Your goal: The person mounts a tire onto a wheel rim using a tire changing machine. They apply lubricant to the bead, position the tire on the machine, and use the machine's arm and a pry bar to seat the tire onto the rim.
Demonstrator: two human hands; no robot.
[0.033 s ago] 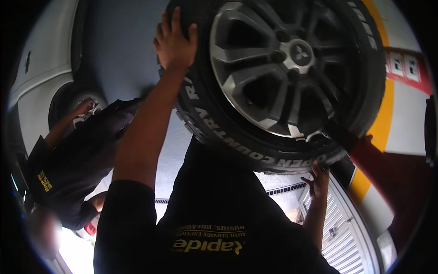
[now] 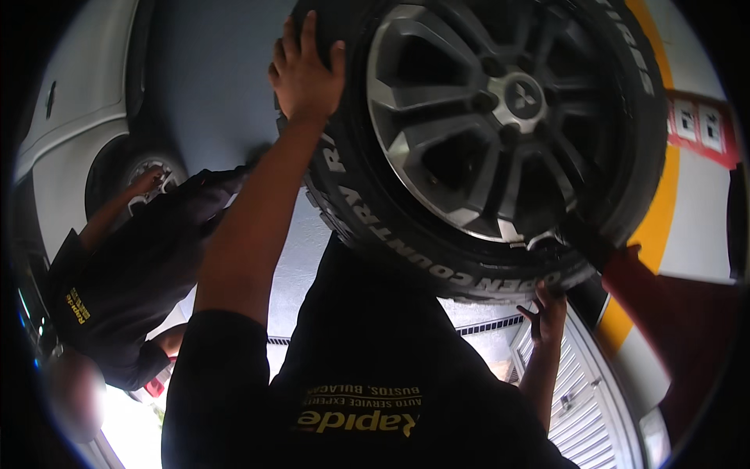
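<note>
A large black tyre (image 2: 351, 191) with raised white lettering is fitted on a grey and black spoked alloy wheel (image 2: 488, 133), which faces me. My left hand (image 2: 307, 74) lies on the tyre's left side with its fingers spread. Below the tyre's lower right edge is my right hand (image 2: 547, 313), fingers apart, with a fingertip at the rubber. At the rim's lower right sits the metal end of a red arm (image 2: 664, 305) with a black section; whether it touches the rim I cannot tell.
On the left, a person in a dark shirt (image 2: 141, 266) reaches to the wheel (image 2: 152, 176) of a light-coloured vehicle (image 2: 74, 109). A yellow stripe (image 2: 652, 234) and a red-and-white sign (image 2: 703, 129) show at right. A slatted white gate (image 2: 586, 406) and a floor grate (image 2: 488, 324) lie lower down.
The wheel, both my hands and the sign sit slightly farther right in the picture. My hands keep about the same places on the tyre.
</note>
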